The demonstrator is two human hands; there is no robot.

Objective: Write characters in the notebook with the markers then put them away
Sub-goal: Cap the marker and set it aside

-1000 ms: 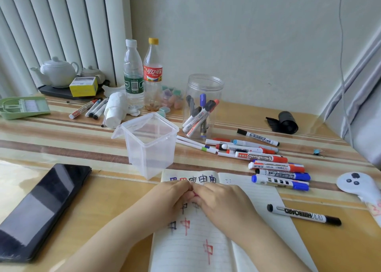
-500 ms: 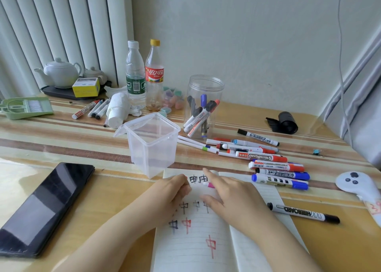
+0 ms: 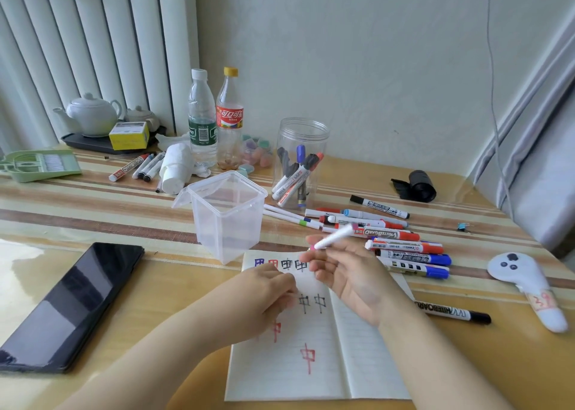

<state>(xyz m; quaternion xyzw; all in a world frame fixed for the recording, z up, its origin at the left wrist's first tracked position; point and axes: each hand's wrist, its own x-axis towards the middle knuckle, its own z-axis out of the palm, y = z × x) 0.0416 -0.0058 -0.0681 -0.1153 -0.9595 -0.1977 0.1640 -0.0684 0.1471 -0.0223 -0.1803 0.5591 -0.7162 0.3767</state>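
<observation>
The open notebook [image 3: 367, 363] lies at the near edge, with blue, red and black characters on its left page. My right hand [image 3: 348, 279] is raised over the top of the page and grips a thin white pen with pink ends [image 3: 334, 238], tilted up to the right. My left hand [image 3: 267, 294] rests on the left page with fingers curled; whether it holds anything is hidden. Several loose markers [image 3: 404, 248] lie just right of the notebook, and a black marker [image 3: 451, 311] lies nearer. A clear square tub [image 3: 227, 220] stands open behind the notebook. A round clear jar [image 3: 300, 164] holds several markers.
A dark phone [image 3: 68, 307] lies at the left. Two bottles [image 3: 202, 120], a teapot [image 3: 91, 114], a green tray [image 3: 40, 164] and more markers [image 3: 137, 167] line the back left. A white controller [image 3: 525, 282] and a black roll [image 3: 418, 185] sit on the right.
My hands were joined at the pen over the page; they have come apart. My right hand has lifted the pen up and to the right, while my left stays on the page.
</observation>
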